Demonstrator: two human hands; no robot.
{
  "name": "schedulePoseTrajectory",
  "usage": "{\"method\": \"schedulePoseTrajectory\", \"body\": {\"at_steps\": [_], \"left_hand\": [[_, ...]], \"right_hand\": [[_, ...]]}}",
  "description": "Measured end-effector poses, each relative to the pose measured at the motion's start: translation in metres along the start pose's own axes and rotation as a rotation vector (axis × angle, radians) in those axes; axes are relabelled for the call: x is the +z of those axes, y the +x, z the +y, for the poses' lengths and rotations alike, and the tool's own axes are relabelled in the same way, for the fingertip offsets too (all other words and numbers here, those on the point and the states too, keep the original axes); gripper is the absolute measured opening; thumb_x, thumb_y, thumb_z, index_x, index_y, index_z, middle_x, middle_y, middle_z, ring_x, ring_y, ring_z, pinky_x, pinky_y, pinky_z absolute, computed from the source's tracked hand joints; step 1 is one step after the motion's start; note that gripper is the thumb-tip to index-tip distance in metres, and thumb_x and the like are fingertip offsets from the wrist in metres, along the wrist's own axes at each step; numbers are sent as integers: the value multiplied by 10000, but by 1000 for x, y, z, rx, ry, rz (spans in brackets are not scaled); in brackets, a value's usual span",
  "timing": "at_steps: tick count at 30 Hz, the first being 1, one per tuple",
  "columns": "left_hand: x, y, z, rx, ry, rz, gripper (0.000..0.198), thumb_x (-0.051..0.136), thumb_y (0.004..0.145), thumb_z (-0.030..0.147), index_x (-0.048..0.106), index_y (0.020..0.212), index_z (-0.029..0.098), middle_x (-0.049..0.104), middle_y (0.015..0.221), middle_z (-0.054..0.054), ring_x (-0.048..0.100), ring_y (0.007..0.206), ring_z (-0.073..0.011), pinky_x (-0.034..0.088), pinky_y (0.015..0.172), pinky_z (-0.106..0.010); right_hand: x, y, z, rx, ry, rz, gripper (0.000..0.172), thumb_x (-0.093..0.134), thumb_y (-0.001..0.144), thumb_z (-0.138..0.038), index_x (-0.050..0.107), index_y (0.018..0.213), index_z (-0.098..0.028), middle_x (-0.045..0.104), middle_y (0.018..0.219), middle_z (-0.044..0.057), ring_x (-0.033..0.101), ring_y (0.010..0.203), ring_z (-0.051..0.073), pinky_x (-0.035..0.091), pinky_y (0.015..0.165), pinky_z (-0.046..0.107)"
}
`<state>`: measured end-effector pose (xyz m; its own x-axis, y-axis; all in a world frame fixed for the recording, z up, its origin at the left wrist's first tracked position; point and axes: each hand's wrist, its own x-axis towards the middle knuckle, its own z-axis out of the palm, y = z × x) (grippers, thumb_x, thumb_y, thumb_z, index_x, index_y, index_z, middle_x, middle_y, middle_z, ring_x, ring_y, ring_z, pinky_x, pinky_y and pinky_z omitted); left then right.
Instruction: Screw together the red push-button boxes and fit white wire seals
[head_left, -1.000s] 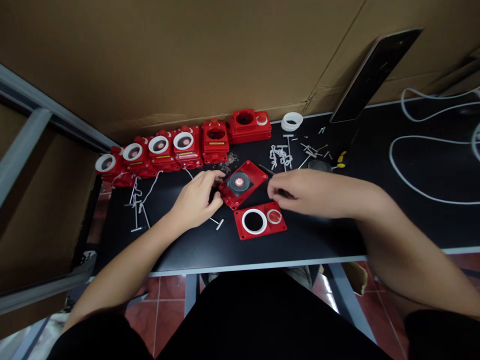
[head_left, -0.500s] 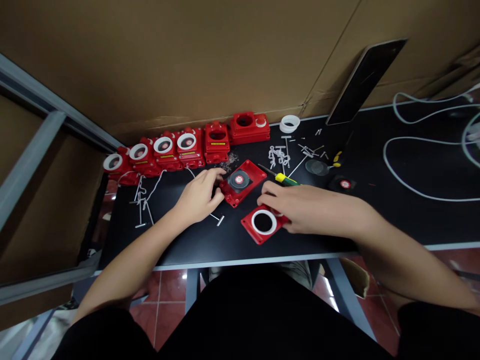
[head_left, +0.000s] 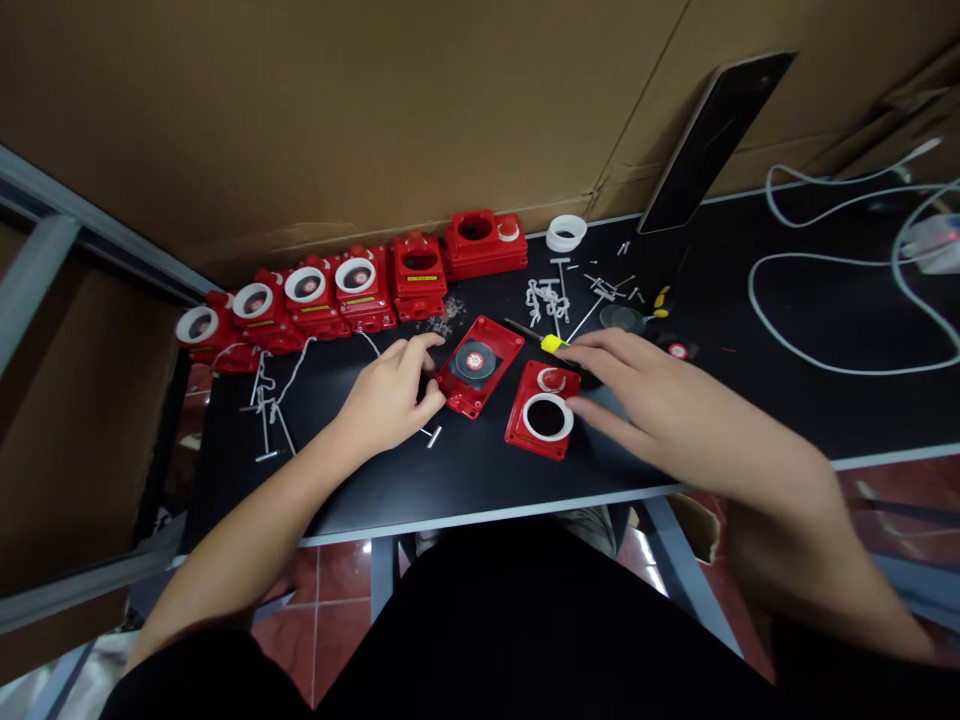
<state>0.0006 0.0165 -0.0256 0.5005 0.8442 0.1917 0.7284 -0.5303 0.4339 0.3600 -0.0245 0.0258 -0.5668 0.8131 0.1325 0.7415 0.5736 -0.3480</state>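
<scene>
My left hand (head_left: 391, 392) rests at the left edge of an open red housing (head_left: 491, 372), thumb and fingers apart. Whether its tips touch the edge I cannot tell. Inside the housing lies a round dark disc (head_left: 474, 362) with a red and white centre. A red cover (head_left: 523, 425) with a white ring (head_left: 527, 423) lies flat to the right. My right hand (head_left: 637, 400) is open over the right side of the cover, its thumb by the ring. Its fingers reach over a yellow-handled screwdriver (head_left: 553, 344), whose rear part is hidden.
Several red boxes (head_left: 420, 285) line the cardboard wall. Behind my right hand are a loose white ring (head_left: 566, 232), small metal T-shaped bars (head_left: 560, 263), and clear discs (head_left: 622, 318). A white cable (head_left: 814, 362) loops at right. More T-bars with cords (head_left: 266, 430) lie at left.
My right hand has let go of the red cover and moved right, its fingers spreading. The cover has turned and now lies flat. My left hand stays beside the housing; the view has shifted slightly.
</scene>
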Motion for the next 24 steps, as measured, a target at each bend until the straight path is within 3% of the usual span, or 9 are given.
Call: {"method": "schedulePoseTrajectory", "body": {"at_steps": [4,9,14,20,24], "left_hand": [[-1,0,2,-14,4,-25,556,650,983,236,620,1537,197,792,1056,-65,796,1082,-326,680,937,-463],[-5,3,7,-47,40,-90,406,629,970,272,717,1359,193,799,1002,-69,773,972,-308,663,886,-455],[-8,6,12,-50,53,-145,207,576,983,293,733,1085,204,782,868,-62,745,901,-305,604,798,-425],[-10,6,15,-64,103,-180,102,592,974,271,679,989,220,767,835,-57,708,857,-301,535,735,-404],[-8,5,18,-47,143,-188,94,619,982,261,618,889,242,740,815,-61,666,840,-300,513,733,-408]], "right_hand": [[29,-22,-16,18,77,105,594,768,1124,-542,601,1584,-206,721,1522,223,739,1376,421,655,1157,629],[59,-30,-24,53,75,285,516,759,1142,-454,573,1564,-224,760,1397,204,746,1253,392,679,1057,612],[70,-36,-24,126,64,318,688,882,1046,-462,571,1610,-222,745,1390,197,746,1225,399,689,1032,602],[81,-43,-27,159,172,389,497,852,1042,-365,649,1478,-237,747,1337,161,769,1202,357,698,990,538],[69,-43,-25,109,206,449,504,886,1031,-420,670,1445,-231,739,1275,136,764,1131,311,694,882,446]]}}
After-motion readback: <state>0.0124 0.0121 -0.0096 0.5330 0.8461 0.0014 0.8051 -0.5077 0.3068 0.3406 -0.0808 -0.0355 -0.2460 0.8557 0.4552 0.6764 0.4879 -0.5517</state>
